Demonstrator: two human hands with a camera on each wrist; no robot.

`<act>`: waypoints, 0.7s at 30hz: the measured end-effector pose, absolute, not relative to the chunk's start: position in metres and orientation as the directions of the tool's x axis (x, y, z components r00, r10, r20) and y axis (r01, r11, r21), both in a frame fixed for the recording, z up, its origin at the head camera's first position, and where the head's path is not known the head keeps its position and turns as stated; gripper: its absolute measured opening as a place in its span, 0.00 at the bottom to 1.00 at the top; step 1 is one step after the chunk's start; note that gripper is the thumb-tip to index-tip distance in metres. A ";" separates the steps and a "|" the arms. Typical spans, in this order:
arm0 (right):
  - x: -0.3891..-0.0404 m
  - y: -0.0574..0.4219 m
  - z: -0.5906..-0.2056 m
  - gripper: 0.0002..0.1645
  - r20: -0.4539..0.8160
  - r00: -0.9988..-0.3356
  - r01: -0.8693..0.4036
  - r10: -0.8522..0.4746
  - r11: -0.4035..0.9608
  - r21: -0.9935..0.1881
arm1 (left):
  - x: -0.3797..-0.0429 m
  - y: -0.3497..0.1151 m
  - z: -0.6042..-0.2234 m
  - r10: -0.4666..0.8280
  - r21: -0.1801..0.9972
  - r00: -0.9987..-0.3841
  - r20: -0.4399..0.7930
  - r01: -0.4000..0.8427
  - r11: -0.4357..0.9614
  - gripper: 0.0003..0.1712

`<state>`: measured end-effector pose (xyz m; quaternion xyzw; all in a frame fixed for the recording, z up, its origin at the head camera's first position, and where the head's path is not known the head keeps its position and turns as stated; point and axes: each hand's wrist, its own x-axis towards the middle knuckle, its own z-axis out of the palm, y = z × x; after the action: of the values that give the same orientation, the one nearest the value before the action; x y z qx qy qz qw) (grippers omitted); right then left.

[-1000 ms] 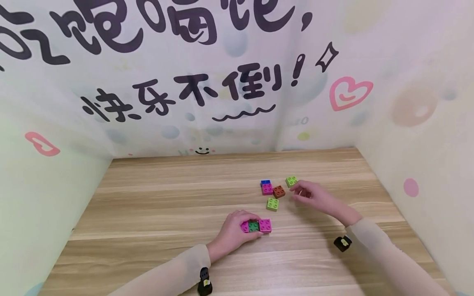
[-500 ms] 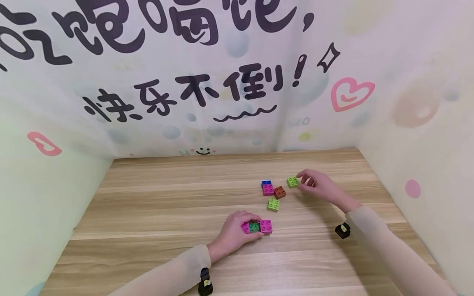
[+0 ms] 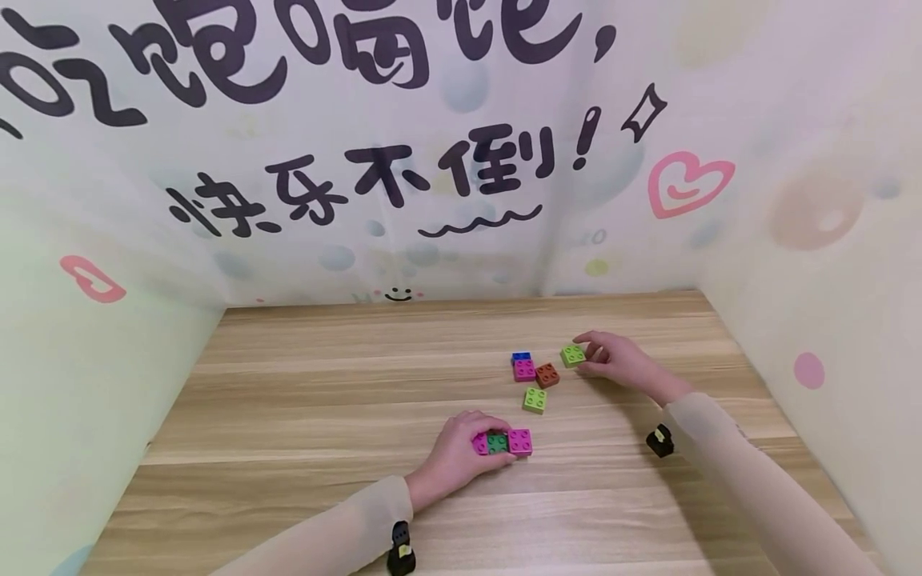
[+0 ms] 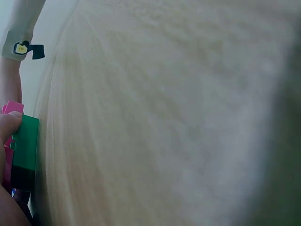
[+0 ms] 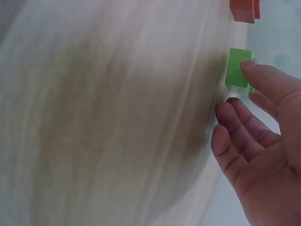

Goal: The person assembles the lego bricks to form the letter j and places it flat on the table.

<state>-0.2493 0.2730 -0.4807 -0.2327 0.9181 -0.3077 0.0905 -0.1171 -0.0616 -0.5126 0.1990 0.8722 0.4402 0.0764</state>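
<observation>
In the head view my left hand (image 3: 455, 454) grips a built piece of toy building bricks on the table. A green brick (image 3: 497, 444) shows between its thumb and fingers, and a magenta brick (image 3: 520, 442) sits at the right end. The left wrist view shows the green side (image 4: 27, 146) of that piece close up. Farther back, my right hand (image 3: 625, 366) pinches a lime-green brick (image 3: 572, 356) between thumb and index finger. In the right wrist view the thumb lies against the lime brick (image 5: 239, 70), the other fingers loosely bent.
Left of the right hand lie a brown brick (image 3: 547, 375), a magenta brick (image 3: 524, 370) and a blue brick (image 3: 521, 357), close together. Another lime brick (image 3: 535, 400) rests nearer the left hand. Printed cloth walls (image 3: 461, 264) bound the wooden table (image 3: 324, 360) at back and sides.
My right hand moved from in front of the far lime brick to its right side, then closed thumb and index finger on it. The left hand kept its grip and place.
</observation>
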 end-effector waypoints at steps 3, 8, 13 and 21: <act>-0.251 0.272 -0.483 0.31 -0.040 -0.878 -0.359 -0.478 0.709 -0.607 | -0.117 -0.062 -0.513 0.417 0.798 -0.908 0.043 0.283 0.532 0.23; -0.254 0.271 -0.485 0.31 -0.067 -0.879 -0.342 -0.472 0.722 -0.602 | -0.118 -0.061 -0.514 0.418 0.793 -0.907 0.049 0.290 0.535 0.23; -0.253 0.270 -0.485 0.28 -0.056 -0.879 -0.355 -0.474 0.727 -0.589 | -0.118 -0.061 -0.514 0.421 0.790 -0.906 0.055 0.297 0.537 0.23; -0.246 0.270 -0.484 0.24 -0.058 -0.888 -0.334 -0.455 0.728 -0.598 | -0.117 -0.061 -0.513 0.420 0.789 -0.906 0.051 0.294 0.539 0.23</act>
<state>-0.2464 0.2695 -0.4841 -0.2135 0.9241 -0.3005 0.1008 -0.1169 -0.0611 -0.5128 0.2044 0.8741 0.4346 0.0724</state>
